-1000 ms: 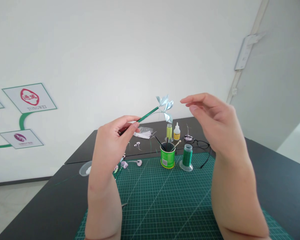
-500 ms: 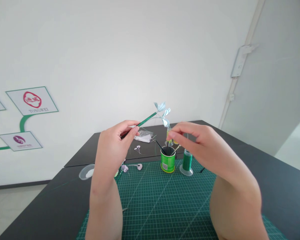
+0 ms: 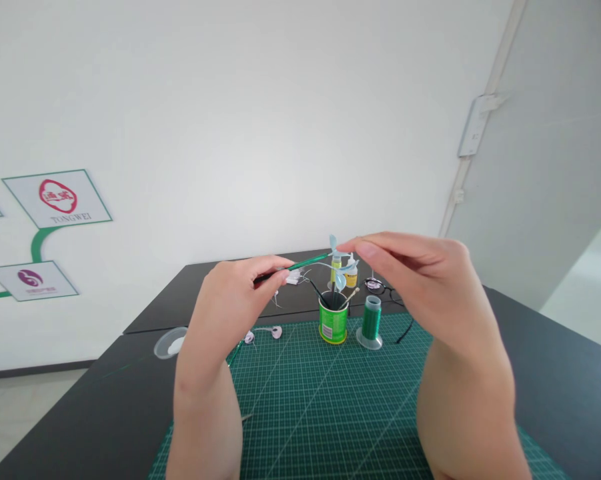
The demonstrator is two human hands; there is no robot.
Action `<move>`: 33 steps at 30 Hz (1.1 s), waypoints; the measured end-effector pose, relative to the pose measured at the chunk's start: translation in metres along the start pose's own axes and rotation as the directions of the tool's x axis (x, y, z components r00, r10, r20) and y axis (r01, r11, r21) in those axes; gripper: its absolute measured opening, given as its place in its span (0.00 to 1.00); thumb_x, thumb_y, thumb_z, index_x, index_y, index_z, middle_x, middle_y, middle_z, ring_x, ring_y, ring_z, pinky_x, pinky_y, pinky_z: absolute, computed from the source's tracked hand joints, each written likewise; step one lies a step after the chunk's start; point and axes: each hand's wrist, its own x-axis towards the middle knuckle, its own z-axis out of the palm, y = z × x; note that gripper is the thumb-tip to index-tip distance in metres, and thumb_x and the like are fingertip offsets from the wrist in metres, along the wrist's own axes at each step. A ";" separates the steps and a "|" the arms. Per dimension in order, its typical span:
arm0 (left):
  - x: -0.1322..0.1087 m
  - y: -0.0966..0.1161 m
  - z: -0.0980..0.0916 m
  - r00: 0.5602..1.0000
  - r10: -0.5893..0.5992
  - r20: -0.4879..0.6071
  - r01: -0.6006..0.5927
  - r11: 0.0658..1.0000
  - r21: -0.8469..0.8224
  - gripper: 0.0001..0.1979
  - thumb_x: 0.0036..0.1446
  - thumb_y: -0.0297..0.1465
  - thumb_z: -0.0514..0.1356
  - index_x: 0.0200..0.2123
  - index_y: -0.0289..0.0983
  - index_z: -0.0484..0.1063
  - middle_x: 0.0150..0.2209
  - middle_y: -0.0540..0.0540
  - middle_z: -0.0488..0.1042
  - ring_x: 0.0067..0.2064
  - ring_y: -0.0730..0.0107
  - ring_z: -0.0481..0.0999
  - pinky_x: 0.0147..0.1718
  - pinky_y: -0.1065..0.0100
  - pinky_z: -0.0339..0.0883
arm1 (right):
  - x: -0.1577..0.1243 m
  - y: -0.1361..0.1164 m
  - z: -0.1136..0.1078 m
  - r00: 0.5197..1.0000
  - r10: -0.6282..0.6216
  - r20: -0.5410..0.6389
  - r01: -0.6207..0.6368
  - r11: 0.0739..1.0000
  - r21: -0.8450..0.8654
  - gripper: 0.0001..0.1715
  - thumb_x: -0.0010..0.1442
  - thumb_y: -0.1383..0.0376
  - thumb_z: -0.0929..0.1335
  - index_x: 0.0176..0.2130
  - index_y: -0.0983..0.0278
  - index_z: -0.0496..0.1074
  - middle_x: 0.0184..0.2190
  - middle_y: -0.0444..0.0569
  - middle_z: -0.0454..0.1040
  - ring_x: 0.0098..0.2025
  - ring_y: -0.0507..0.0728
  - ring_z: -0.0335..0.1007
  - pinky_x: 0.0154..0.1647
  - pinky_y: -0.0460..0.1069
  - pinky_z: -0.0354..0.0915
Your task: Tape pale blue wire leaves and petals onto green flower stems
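My left hand pinches a thin dark stick whose upper part is a green wrapped stem. Pale blue petals on fine wires spread from the stem's right end. My right hand has thumb and index fingertip pressed together at the upper petals, beside the stem tip. Below the flower stands a green can holding dark sticks and a light-tipped one. To its right is a spool of green thread.
A green cutting mat covers the near table. Small lilac pieces lie at its far left, beside a clear dish. Behind are a yellow-labelled bottle, black glasses and a white bundle.
The stem and blue flower have shifted right and down, with the stem now less steep. My right hand has come up to the petals. The view has moved slightly.
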 end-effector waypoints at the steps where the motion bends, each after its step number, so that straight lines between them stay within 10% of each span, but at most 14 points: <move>1: 0.000 0.000 0.000 1.000 0.010 0.020 -0.010 1.000 0.015 0.11 0.68 0.41 0.62 0.44 0.50 0.86 0.34 0.56 0.86 0.27 0.71 0.76 0.27 0.67 0.60 | 0.002 0.002 0.000 0.999 0.009 -0.031 -0.009 1.000 -0.004 0.13 0.69 0.57 0.70 0.38 0.55 0.86 0.30 0.46 0.81 0.29 0.54 0.71 0.27 0.49 0.63; 9: -0.005 -0.001 -0.009 0.980 0.059 0.190 -0.055 0.998 -0.026 0.11 0.67 0.41 0.62 0.45 0.51 0.86 0.43 0.54 0.87 0.33 0.68 0.82 0.33 0.68 0.67 | 0.024 0.028 -0.002 0.990 0.039 -0.137 -0.041 0.999 -0.015 0.13 0.65 0.57 0.71 0.42 0.57 0.88 0.20 0.43 0.68 0.25 0.53 0.59 0.26 0.49 0.58; 25: -0.011 -0.018 -0.016 0.964 0.012 -0.265 -0.036 0.996 -0.086 0.07 0.63 0.38 0.67 0.42 0.50 0.87 0.36 0.54 0.87 0.35 0.68 0.83 0.30 0.73 0.70 | 0.041 0.062 -0.010 0.959 0.143 -0.243 -0.030 0.908 0.418 0.15 0.64 0.62 0.68 0.26 0.62 0.72 0.24 0.43 0.67 0.26 0.50 0.58 0.31 0.48 0.57; 33: -0.005 -0.017 -0.010 0.968 0.014 -0.250 -0.045 0.992 -0.116 0.08 0.62 0.39 0.67 0.41 0.48 0.87 0.34 0.51 0.86 0.32 0.68 0.81 0.27 0.72 0.68 | 0.044 0.070 -0.019 0.929 0.167 -0.329 -0.147 0.985 0.086 0.17 0.63 0.61 0.68 0.23 0.61 0.70 0.22 0.44 0.66 0.27 0.53 0.59 0.34 0.52 0.56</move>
